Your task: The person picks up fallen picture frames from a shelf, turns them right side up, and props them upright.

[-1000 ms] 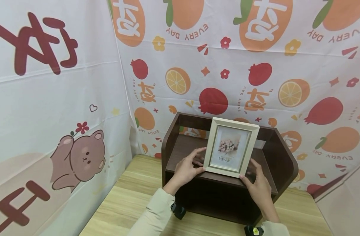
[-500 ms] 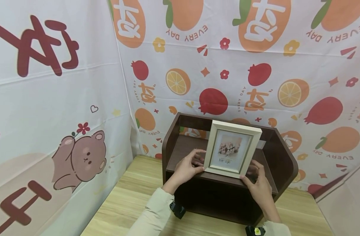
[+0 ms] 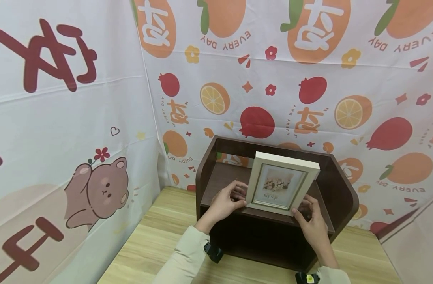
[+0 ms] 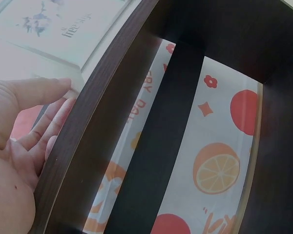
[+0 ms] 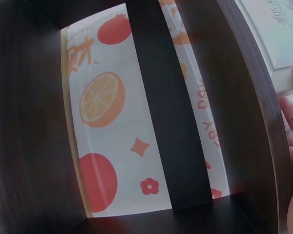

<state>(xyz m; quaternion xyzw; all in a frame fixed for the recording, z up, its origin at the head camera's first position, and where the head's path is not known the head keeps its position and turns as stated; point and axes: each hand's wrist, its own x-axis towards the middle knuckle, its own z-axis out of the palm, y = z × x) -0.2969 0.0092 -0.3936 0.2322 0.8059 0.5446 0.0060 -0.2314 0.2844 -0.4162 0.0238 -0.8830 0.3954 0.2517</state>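
Observation:
A cream picture frame [image 3: 279, 187] with a flower print and "free style" lettering stands at the front edge of a dark brown desktop shelf's upper board [image 3: 223, 177]. My left hand [image 3: 225, 203] holds its lower left corner, thumb in front and fingers behind at the side. At the lower right corner my right hand [image 3: 313, 221] grips it likewise, with the thumb on the front. The left wrist view shows the frame's corner [image 4: 80, 73] by the left thumb. Part of the frame [image 5: 278, 44] appears at the right wrist view's upper right; that hand is mostly cut off.
The shelf has raised side panels [image 3: 344, 189] and a back rail [image 3: 234, 144], with an open compartment [image 3: 259, 240] below. It stands on a light wood table [image 3: 156, 225]. Fruit-printed cloth [image 3: 216, 59] hangs behind, and bear-printed cloth [image 3: 95, 106] hangs at the left.
The frame's top edge has tipped forward and lowered in the head view, showing more of its upper side. Its right side has shifted slightly right with the right hand. The left hand has barely moved.

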